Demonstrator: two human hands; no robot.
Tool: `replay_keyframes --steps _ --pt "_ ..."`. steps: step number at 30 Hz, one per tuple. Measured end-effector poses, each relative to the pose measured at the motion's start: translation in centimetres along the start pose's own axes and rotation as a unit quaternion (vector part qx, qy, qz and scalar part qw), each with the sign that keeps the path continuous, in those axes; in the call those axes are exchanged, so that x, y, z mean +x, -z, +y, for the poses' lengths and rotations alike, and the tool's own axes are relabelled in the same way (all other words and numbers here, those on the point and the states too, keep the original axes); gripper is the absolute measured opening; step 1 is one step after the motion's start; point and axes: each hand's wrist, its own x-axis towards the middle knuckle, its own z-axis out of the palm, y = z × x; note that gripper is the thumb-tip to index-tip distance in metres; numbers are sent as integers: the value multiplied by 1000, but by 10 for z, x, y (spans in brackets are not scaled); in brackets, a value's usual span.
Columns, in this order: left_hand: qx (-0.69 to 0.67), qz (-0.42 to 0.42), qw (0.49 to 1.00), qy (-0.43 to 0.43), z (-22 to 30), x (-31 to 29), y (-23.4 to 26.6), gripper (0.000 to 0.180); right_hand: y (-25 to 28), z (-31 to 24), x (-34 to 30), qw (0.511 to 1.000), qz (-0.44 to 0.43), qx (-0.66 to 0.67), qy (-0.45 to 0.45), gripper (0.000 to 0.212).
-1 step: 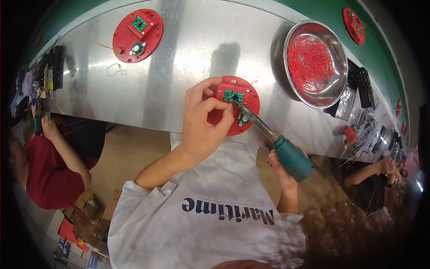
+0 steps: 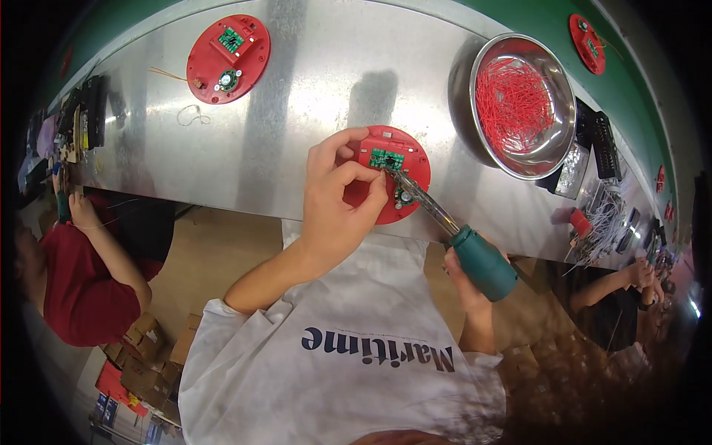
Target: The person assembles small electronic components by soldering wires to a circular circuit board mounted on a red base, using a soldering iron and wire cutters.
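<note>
Red disc [image 2: 419, 152], one: on the metal bench [image 2: 311, 81], at its near edge in front of the person; fitted with a green circuit board [image 2: 397, 158] and, partly hidden, a round component [image 2: 405, 197].
Left hand [image 2: 341, 196]: at the disc's left side, thumb and fingertip pinched together over the board; anything thin between them too small to tell.
Right hand [image 2: 467, 285]: apart from the left, clamped round the green handle of a soldering iron [image 2: 482, 263], its tip at the board beside the left fingertips.
Steel bowl [image 2: 566, 115], one, round, right of the disc: contains a loose tangle of short red wires [image 2: 512, 104], bare wall showing round them.
Second red disc [image 2: 252, 70], far left: green board in a raised housing.
White wires [image 2: 604, 222], bundle: right of the bowl's near side.
Cardboard boxes [image 2: 144, 378], lower left: contents cannot be told.
</note>
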Motion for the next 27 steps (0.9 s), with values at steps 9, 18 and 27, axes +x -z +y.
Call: replay_keyframes --steps 9,18,27 --pt "1 -7 1000 8 0 1 1 6 4 2 -4 991 11 129 -31 19" --pt "3 -31 999 25 1 2 4 5 21 31 -19 928 75 351 -98 33" --pt "18 -77 994 74 11 11 13 6 15 37 -21 916 104 378 -88 34"
